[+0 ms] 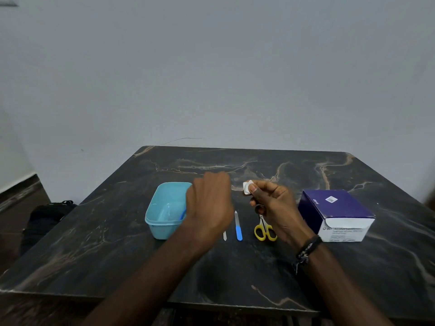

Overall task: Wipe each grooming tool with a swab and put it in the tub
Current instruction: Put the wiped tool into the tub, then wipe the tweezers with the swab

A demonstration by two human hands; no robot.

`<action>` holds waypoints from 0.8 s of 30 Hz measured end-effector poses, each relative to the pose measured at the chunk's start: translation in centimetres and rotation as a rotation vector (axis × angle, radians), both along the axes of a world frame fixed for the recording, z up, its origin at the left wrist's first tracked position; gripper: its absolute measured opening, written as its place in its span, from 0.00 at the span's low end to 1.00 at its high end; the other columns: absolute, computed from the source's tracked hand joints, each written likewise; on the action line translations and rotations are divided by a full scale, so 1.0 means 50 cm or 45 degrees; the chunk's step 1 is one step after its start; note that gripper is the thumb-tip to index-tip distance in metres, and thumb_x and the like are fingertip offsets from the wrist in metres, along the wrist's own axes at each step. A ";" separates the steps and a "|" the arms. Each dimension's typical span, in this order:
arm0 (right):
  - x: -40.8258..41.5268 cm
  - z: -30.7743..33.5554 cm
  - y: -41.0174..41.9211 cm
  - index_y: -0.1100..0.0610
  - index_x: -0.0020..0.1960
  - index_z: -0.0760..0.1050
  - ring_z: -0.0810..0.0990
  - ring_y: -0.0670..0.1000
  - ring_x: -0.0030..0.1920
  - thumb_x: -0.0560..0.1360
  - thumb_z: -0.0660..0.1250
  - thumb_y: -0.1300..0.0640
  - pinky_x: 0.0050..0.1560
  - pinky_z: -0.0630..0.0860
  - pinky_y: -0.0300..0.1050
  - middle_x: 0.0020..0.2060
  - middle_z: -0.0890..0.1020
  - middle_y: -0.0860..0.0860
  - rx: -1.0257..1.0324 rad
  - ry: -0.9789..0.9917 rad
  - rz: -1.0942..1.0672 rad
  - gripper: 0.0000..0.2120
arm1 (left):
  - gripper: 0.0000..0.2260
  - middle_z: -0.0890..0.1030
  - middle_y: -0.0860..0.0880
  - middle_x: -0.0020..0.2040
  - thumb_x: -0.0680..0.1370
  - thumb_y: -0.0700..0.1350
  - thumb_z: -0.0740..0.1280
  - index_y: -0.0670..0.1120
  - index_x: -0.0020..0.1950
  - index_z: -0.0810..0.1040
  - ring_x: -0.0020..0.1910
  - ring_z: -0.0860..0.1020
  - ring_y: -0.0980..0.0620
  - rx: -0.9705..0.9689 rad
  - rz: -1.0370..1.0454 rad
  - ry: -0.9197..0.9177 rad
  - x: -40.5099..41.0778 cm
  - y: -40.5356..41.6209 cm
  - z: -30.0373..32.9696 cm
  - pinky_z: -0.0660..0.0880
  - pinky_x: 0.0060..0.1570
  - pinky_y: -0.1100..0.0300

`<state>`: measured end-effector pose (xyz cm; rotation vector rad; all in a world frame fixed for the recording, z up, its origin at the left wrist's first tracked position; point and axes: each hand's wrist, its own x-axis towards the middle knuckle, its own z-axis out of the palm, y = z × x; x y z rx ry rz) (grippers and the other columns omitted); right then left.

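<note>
While the right hand [270,198] pinches a swab [247,187], the blurred left hand [209,203], grip unclear, hovers nearest the tools. Below it, the blue-handled file [238,228] lies lengthwise, pointing away.

Bare forearms, no sleeves; dark beaded bracelet [308,249] on right wrist; left wrist bare.

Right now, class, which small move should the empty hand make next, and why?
Probably the left hand should drop to the blue-handled nail file and lift it: the right hand already pinches a white swab, and the file lies unwiped beside the light blue plastic tub.
</note>
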<state>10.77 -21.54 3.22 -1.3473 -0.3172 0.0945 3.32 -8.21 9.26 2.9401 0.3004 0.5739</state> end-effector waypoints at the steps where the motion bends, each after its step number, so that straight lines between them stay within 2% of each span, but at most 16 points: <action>1: 0.000 0.001 -0.001 0.62 0.52 0.80 0.75 0.46 0.31 0.75 0.68 0.61 0.29 0.68 0.37 0.39 0.84 0.53 0.008 0.003 -0.022 0.07 | 0.05 0.79 0.43 0.53 0.76 0.42 0.68 0.45 0.51 0.75 0.54 0.78 0.41 0.010 -0.023 0.072 0.005 -0.011 -0.010 0.71 0.43 0.54; 4: 0.002 0.003 -0.005 0.61 0.52 0.80 0.75 0.45 0.30 0.75 0.68 0.61 0.29 0.69 0.36 0.39 0.84 0.53 0.009 0.004 -0.077 0.07 | 0.09 0.79 0.43 0.55 0.76 0.42 0.70 0.44 0.54 0.76 0.54 0.78 0.44 -0.010 -0.055 0.253 0.027 -0.028 -0.044 0.74 0.45 0.55; 8: 0.001 0.005 -0.006 0.60 0.52 0.80 0.76 0.45 0.31 0.76 0.67 0.61 0.29 0.70 0.35 0.39 0.84 0.52 -0.003 0.008 -0.105 0.06 | 0.10 0.80 0.43 0.56 0.75 0.42 0.70 0.43 0.55 0.77 0.55 0.79 0.44 -0.051 -0.044 0.354 0.044 -0.026 -0.068 0.72 0.43 0.57; 13: -0.002 0.007 -0.003 0.59 0.51 0.80 0.76 0.45 0.31 0.76 0.67 0.62 0.31 0.71 0.37 0.38 0.84 0.52 -0.007 0.021 -0.099 0.05 | 0.10 0.79 0.42 0.58 0.76 0.39 0.67 0.42 0.58 0.76 0.57 0.78 0.43 -0.037 -0.028 0.407 0.053 -0.013 -0.080 0.76 0.51 0.54; 17: -0.002 0.007 -0.002 0.59 0.51 0.80 0.76 0.45 0.31 0.76 0.67 0.62 0.31 0.70 0.37 0.38 0.84 0.52 -0.006 0.021 -0.119 0.05 | 0.09 0.80 0.43 0.56 0.78 0.41 0.67 0.42 0.57 0.77 0.55 0.79 0.45 -0.084 -0.037 0.330 0.057 -0.007 -0.082 0.75 0.48 0.56; 20: -0.001 0.006 0.000 0.60 0.51 0.80 0.76 0.45 0.31 0.76 0.67 0.62 0.30 0.70 0.36 0.38 0.83 0.52 -0.003 0.023 -0.149 0.06 | 0.04 0.81 0.46 0.46 0.78 0.46 0.67 0.45 0.47 0.77 0.46 0.80 0.46 -0.255 -0.087 0.086 0.068 -0.002 -0.087 0.75 0.44 0.55; 22: 0.002 0.003 0.000 0.60 0.53 0.80 0.76 0.45 0.32 0.76 0.68 0.60 0.32 0.71 0.37 0.37 0.82 0.51 -0.023 0.023 -0.196 0.07 | 0.09 0.81 0.48 0.38 0.79 0.48 0.65 0.47 0.41 0.77 0.39 0.80 0.50 -0.439 -0.164 -0.049 0.079 -0.002 -0.097 0.75 0.41 0.57; 24: 0.005 0.000 -0.004 0.58 0.52 0.81 0.77 0.45 0.33 0.76 0.68 0.59 0.34 0.72 0.38 0.36 0.82 0.49 -0.029 0.024 -0.247 0.07 | 0.09 0.82 0.48 0.35 0.80 0.48 0.64 0.48 0.40 0.76 0.33 0.81 0.51 -0.837 -0.319 -0.117 0.084 -0.008 -0.105 0.79 0.36 0.56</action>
